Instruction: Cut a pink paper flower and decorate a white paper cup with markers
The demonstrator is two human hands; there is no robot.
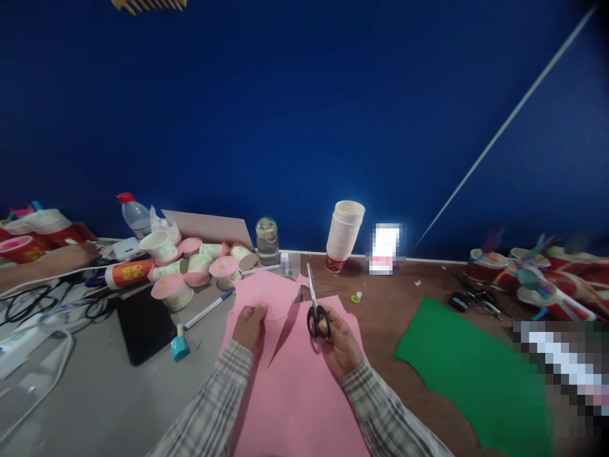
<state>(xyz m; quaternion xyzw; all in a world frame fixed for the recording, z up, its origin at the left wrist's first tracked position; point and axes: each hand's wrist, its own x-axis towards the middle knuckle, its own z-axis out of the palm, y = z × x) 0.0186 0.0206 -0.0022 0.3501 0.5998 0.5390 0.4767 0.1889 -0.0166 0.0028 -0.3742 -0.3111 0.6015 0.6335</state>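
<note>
A large pink paper sheet lies in front of me with a long slit running into it from the far edge. My left hand pinches the sheet's left part, where a curved outline shows near the fingers. In my right hand are black-handled scissors, held by the finger loops above the sheet's right part. The scissor blades point up and away from me, looking closed together and apart from the paper. Just beyond the slit a small pink scrap sticks up.
Left are paper cups with pink lids, a marker, a glue bottle and a black tablet. A cup stack and glass jar stand behind. Green paper lies right. Another person's hand is far left.
</note>
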